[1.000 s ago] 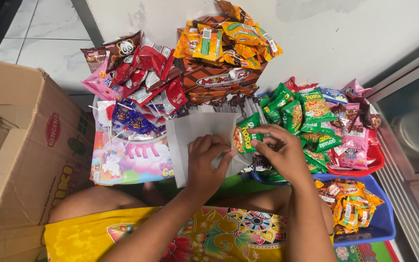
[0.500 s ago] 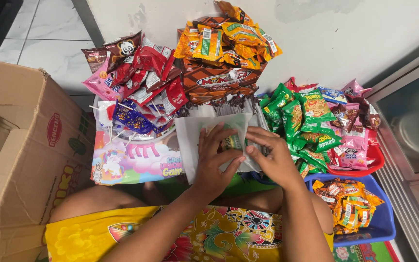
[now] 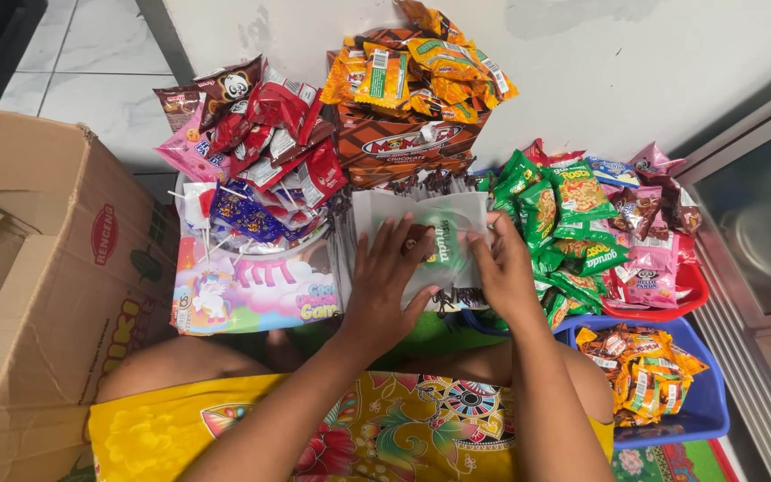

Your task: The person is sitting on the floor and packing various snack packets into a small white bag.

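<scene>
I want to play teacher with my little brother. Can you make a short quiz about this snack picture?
1. True or false: both hands touch the white bag.
2. Which colour is the tub holding orange packets? A red, B blue, C green.
3. Fill in: the big cardboard ___ stands beside the left hand.

Key: 1 true, and the right hand is on its right edge. 2 B. 3 box.

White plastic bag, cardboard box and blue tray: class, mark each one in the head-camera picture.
white plastic bag (image 3: 408, 211), head view, on its upper edge above the fingers.
cardboard box (image 3: 37, 259), head view, on its side wall.
blue tray (image 3: 711, 402), head view, on its right rim.
</scene>
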